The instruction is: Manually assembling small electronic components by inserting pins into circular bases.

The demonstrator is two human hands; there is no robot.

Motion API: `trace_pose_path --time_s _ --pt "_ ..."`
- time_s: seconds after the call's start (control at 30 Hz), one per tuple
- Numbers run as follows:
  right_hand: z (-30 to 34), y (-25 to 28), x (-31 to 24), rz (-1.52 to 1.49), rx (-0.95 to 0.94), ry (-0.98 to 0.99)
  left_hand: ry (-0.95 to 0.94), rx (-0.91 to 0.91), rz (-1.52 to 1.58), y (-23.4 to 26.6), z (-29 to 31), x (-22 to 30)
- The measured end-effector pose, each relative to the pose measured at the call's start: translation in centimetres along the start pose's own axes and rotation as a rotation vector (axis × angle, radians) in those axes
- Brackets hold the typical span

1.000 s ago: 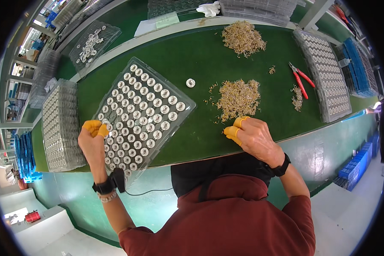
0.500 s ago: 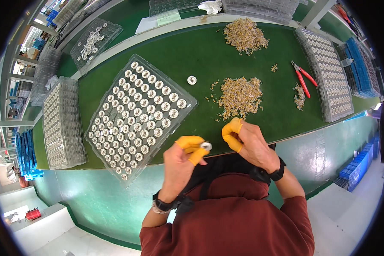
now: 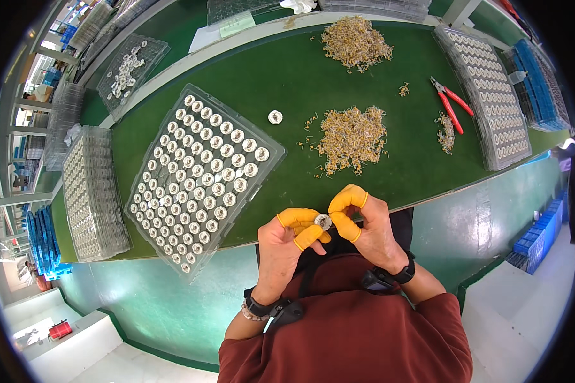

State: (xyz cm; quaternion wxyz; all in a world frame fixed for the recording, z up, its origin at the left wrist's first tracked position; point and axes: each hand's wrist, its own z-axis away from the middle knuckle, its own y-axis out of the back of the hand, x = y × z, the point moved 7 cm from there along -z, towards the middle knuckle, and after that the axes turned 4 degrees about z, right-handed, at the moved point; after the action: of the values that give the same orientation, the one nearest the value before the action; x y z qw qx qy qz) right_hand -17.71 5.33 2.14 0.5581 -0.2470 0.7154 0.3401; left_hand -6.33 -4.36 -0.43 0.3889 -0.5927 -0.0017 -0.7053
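My left hand (image 3: 283,246), in yellow finger cots, pinches a small round white part with a metallic centre (image 3: 323,221) just in front of the table's near edge. My right hand (image 3: 369,228), also in yellow finger cots, has thumb and forefinger pressed together at the right side of that part. Anything between its fingertips is too small to make out. Beyond my hands lies a pile of small bent wire pieces (image 3: 351,140). To the left, a clear plastic tray (image 3: 271,152) holds rows of similar round parts. One loose round part (image 3: 275,117) sits right of the tray.
Another wire pile (image 3: 356,43) lies at the back. Red-handled cutters (image 3: 450,107) rest beside a small wire heap (image 3: 446,133) at right. Stacked filled trays stand at the left (image 3: 96,198) and right (image 3: 485,96) ends of the green table (image 3: 249,76).
My right hand has come from near the wire pile to the round part. My left hand has moved right with the part, so both hands now meet. The view has shifted slightly.
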Motion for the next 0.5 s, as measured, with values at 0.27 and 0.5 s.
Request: trace_pose_path --time_s 0.27,0.5 --pt "0.0 -0.4 -0.3 0.082 0.030 0.062 0.001 -0.001 0.021 0.3 0.0 0.0" --pt "0.1 -0.7 -0.6 0.113 0.056 0.126 0.003 0.008 0.041 0.5 0.1 0.1"
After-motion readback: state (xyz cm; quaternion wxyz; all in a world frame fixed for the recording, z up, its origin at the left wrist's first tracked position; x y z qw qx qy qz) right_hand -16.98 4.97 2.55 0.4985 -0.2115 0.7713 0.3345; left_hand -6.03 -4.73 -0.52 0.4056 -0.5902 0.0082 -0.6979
